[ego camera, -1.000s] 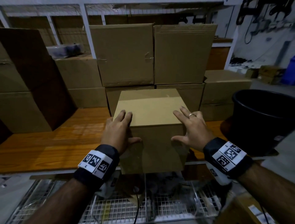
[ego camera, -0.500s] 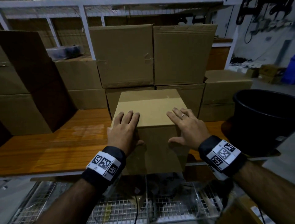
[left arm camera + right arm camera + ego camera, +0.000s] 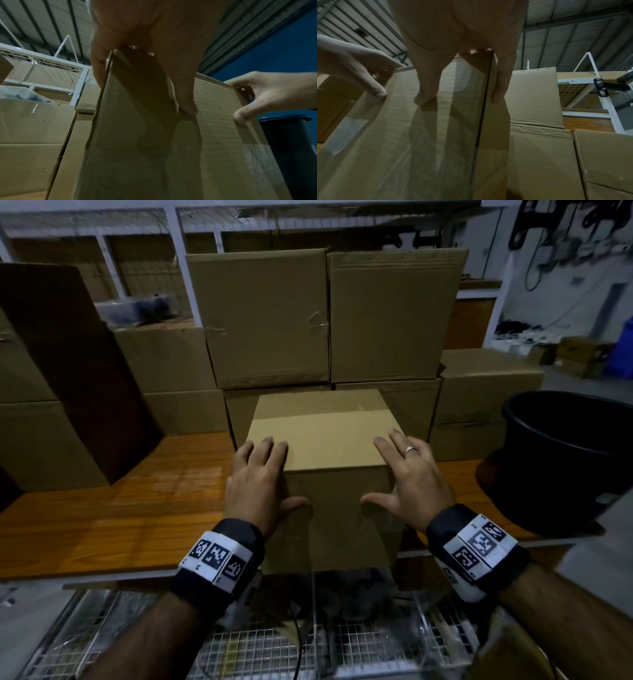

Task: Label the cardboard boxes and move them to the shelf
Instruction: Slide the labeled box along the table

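A plain cardboard box [image 3: 325, 440] stands at the front edge of the wooden shelf board [image 3: 102, 525], its near face slightly past the edge. My left hand [image 3: 260, 484] lies over the box's front left top corner, fingers flat on the lid, thumb spread on the front face. My right hand [image 3: 411, 481], with a ring, lies the same way on the front right corner. The wrist views show the box [image 3: 154, 135] [image 3: 419, 135] from below, with a thumb of each hand pressed on its front. No label shows on the faces in view.
Stacked cardboard boxes [image 3: 267, 316] fill the shelf right behind and on both sides. A dark brown box [image 3: 78, 371] leans at the left. A black bucket [image 3: 575, 460] stands close on the right. A wire basket [image 3: 239, 645] sits below the shelf edge.
Both hands slid a little inward along the box's front top edge, then back out to the corners. The box has barely moved.
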Demonstrator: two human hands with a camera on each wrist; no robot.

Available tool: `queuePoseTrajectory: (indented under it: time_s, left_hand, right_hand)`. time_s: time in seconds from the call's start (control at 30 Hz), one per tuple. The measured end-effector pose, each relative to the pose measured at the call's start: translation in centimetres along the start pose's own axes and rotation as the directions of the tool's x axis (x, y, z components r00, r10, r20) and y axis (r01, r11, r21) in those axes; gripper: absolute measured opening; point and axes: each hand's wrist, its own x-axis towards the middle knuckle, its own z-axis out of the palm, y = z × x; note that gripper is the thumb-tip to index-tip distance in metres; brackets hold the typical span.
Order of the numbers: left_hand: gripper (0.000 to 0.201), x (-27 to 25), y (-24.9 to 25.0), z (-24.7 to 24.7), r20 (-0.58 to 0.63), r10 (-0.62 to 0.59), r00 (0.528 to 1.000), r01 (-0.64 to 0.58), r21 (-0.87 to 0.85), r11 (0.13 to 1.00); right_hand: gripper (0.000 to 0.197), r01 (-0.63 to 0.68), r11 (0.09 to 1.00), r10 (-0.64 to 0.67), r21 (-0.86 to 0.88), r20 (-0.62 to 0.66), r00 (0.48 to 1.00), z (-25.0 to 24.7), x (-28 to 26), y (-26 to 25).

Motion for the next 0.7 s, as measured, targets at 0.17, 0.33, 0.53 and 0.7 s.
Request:
queuePoseTrajectory:
  time_s: [0.17, 0.33, 0.53, 0.7]
  left_hand:
    - [0.099, 0.3, 0.4, 0.2, -0.008, -0.025, 1.000, 0.025, 0.022, 0.999]
    - [0.104, 1.2, 0.6, 0.4, 0.037, -0.072, 0.997, 0.069, 0.085, 0.994]
    - [0.110, 1.7, 0.8, 0.0, 0.088, -0.118, 0.989, 0.107, 0.121, 0.987]
    - [0.110, 1.8, 0.9, 0.0, 0.093, -0.121, 0.988, 0.107, 0.143, 0.984]
  right_hand:
    - [0.099, -0.009, 0.999, 0.008, 0.036, 0.027, 1.000, 0.0, 0.1, 0.2]
    - [0.099, -0.007, 0.999, 0.006, 0.035, 0.041, 0.999, 0.0, 0.4, 0.3]
    - [0.099, -0.002, 0.999, 0.000, 0.036, 0.053, 0.999, -0.2, 0.5, 0.2]
    - [0.101, -0.012, 0.999, 0.010, 0.040, 0.059, 0.998, -0.1, 0.5, 0.0]
